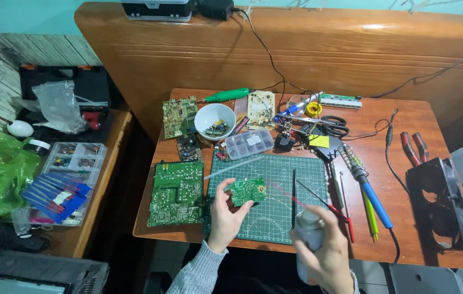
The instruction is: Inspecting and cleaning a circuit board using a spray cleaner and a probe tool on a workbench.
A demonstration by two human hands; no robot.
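Low centre of the frame, the left hand (225, 213) pinches a small green circuit board (247, 190) between thumb and fingertips, raised over the green gridded cutting mat (275, 218). The right hand (327, 251), blurred at the lower edge, wraps a white spray can (309, 231); its lower part is hidden by the fingers.

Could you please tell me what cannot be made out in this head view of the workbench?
- Spray can in the right hand: blurred, its lower part covered by the fingers.
- Small circuit board in the left hand: parts too small to tell.
- Contents of the white bowl: too small.
- Black fan: dark, detail unclear.
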